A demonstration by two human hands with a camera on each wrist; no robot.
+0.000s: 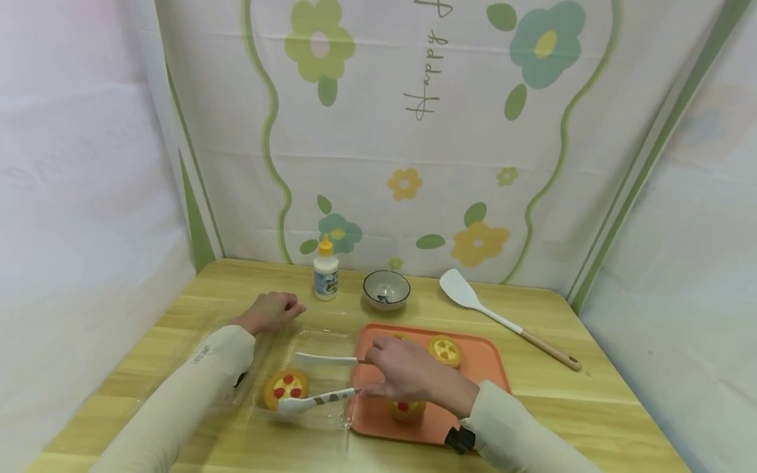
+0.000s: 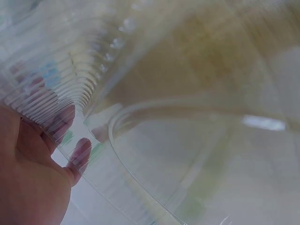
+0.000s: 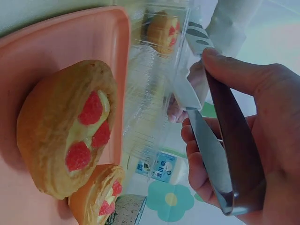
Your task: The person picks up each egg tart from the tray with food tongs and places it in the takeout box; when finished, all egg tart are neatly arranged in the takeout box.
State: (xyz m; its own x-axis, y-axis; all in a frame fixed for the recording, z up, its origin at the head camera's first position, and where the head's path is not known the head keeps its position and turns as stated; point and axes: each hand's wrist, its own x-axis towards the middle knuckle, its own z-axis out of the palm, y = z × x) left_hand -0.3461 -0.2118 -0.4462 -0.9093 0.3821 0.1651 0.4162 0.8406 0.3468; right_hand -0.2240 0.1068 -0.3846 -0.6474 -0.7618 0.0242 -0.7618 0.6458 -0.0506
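Observation:
My left hand (image 1: 272,312) is at the far left part of a clear plastic container (image 1: 322,341). Up close, its thumb and fingers pinch the clear plastic edge (image 2: 86,176). My right hand (image 1: 411,371) grips a pair of tongs (image 3: 239,154) with metal handles and white tips. Those tips stand apart and point left over the container, the nearer one beside a tart (image 1: 286,387) with red pieces on top. Under and around my right hand is an orange tray (image 1: 485,381). It bears a yellow-topped tart (image 1: 445,351) and red-topped tarts (image 3: 65,126), partly hidden by the hand.
Behind the container stands a white glue bottle (image 1: 326,279) with an orange cap. A small dark-rimmed bowl (image 1: 386,290) sits to its right. The white spatula (image 1: 497,318) with a wooden handle lies at the back right. Fabric walls enclose the table (image 1: 568,420).

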